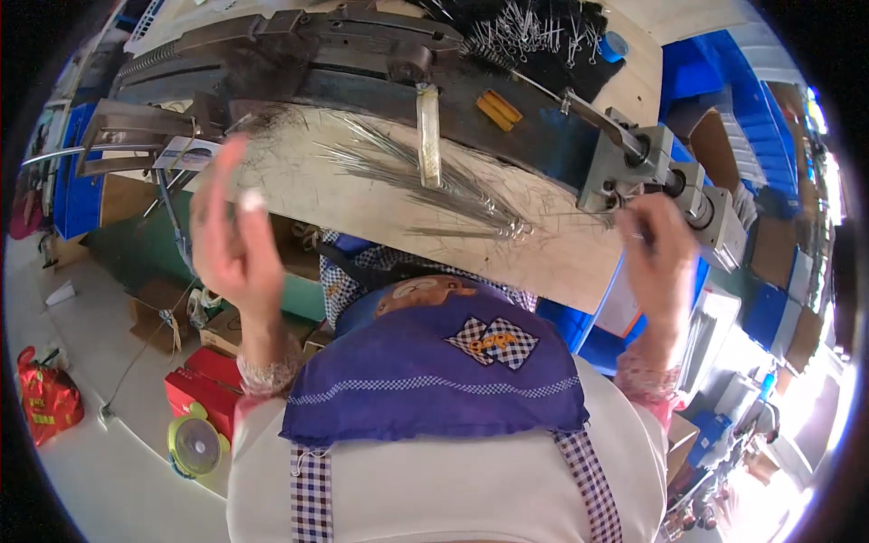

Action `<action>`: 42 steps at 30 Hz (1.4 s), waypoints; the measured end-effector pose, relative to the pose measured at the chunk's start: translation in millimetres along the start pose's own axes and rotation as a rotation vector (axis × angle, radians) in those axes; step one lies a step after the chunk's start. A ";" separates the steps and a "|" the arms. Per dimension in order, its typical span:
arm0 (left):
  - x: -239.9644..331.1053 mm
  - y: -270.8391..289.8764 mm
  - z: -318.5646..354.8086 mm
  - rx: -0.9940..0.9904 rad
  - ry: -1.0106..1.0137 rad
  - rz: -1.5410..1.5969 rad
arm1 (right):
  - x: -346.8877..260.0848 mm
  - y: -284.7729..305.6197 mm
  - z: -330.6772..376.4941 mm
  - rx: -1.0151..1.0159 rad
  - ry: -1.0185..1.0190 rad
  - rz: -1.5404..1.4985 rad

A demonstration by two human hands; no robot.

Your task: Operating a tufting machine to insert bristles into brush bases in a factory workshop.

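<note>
thin metal wires (480,206) lie bundled on the wooden bench (561,262)
left hand (232,240) raised, fingers parted; right hand (659,253) curls its fingers beside the grey machine head (620,167), whether gripping i cannot tell.

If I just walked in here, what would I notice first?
Probably the big purple apron, low in the middle. Next, the shiny bundle of thin metal rods lying on the pale board, between the left hand and the right hand. A yellow-green fan also stands out at lower left.
</note>
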State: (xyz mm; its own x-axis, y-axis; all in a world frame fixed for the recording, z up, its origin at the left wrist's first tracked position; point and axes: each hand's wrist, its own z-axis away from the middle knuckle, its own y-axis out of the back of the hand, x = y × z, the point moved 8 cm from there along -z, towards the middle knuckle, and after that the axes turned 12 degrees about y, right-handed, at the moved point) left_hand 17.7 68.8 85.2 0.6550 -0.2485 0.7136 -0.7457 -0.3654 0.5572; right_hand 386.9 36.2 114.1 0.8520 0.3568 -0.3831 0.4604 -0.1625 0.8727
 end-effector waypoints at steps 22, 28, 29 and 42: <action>91.4 -156.7 25.0 -1.047 0.811 1.411 | -23.7 -54.9 -104.6 0.077 0.533 0.198; 38.8 -83.6 -35.9 -0.884 0.938 2.183 | -37.0 -57.2 -104.4 0.012 0.539 0.213; 23.1 -75.0 -41.7 -0.879 0.739 2.205 | -36.5 -57.4 -100.5 -0.006 0.511 0.184; 75.2 -249.6 -37.6 -1.261 0.397 0.440 | 33.0 -31.1 -152.2 -0.018 0.467 -0.103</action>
State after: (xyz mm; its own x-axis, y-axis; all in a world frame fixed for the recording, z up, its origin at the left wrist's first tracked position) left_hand 248.4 175.1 15.7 0.4208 0.2156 0.8812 -0.6238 0.7740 0.1085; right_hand 362.8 193.1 120.3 0.5973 0.7458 -0.2949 0.5287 -0.0896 0.8441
